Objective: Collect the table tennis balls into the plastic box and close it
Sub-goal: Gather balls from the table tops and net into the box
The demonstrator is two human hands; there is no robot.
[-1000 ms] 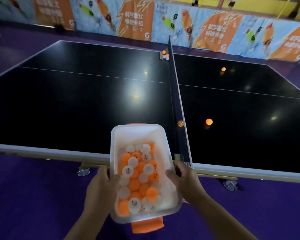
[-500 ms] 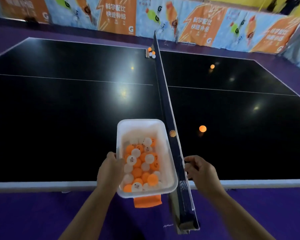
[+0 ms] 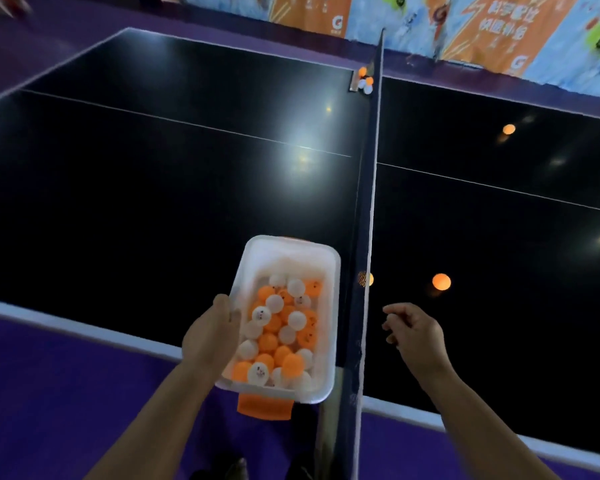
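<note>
My left hand grips the left rim of a clear plastic box with orange clips, held over the near edge of the black table. The lidless box holds several orange and white balls. My right hand hovers empty on the right side of the net, fingers loosely curled. Just beyond it an orange ball lies on the table. Another orange ball sits against the net. A third orange ball lies further back on the right half. Several balls cluster at the net's far post.
The net runs from the near edge to the far edge between my hands. The black table has white edge lines. Purple floor surrounds it. Orange and blue banners line the far side.
My right hand let go of the box and moved right across the net toward the near orange ball. The box now sits in my left hand alone and has shifted over the table.
</note>
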